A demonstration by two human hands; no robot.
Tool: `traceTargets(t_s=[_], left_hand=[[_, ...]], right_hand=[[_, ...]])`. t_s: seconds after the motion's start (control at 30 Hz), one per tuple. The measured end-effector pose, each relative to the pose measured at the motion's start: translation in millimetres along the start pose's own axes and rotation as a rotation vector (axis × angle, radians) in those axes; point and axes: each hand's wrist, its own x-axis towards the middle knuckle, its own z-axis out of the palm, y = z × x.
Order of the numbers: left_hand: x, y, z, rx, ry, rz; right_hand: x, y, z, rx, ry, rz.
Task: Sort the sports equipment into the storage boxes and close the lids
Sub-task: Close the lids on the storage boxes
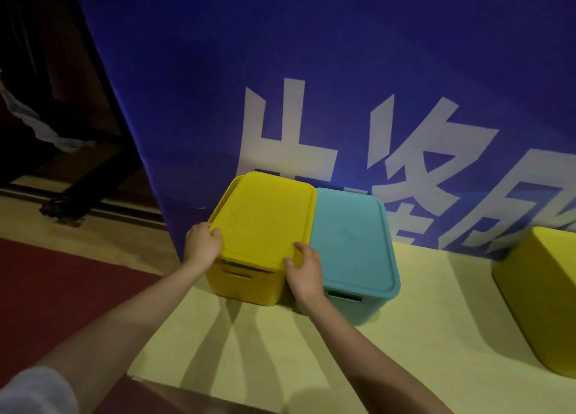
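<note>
A yellow storage box [249,284] stands on the pale floor mat, touching a teal box [349,304] on its right. A yellow lid [265,218] lies over the yellow box, skewed and raised at the near edge, with a gap showing beneath. My left hand [202,245] grips the lid's near left corner. At the lid's near right corner, my right hand [304,271] holds the edge with fingers on top. The teal lid [352,239] sits flat on the teal box. The boxes' contents are hidden.
Another yellow box [542,295] stands at the right edge of view. A blue banner [311,70] with white characters hangs right behind the boxes. Dark red floor [62,289] lies to the left, and a dark furniture leg [78,195] stands at the far left.
</note>
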Motion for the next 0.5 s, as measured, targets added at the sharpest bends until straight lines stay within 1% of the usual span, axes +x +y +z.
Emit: traceTargets(t_s=[0.07,0.17,0.23,0.4,0.5], left_hand=[[8,-16,-6,-0.008,-0.021,0.019],[16,-39,-10,-0.056,-0.133,0.023],[23,-50,-12,-0.081,-0.193,0.056],[37,-62,-14,-0.112,-0.252,0.155],[29,-70,-10,-0.093,-0.32,0.17]], right_hand=[[-6,-4,19,-0.003,0.052,-0.016],[-14,-8,46,-0.002,0.117,-0.008],[-15,-7,58,-0.024,0.178,0.007],[-12,-7,71,-0.1,0.278,-0.014],[-13,-6,76,-0.147,0.325,0.011]])
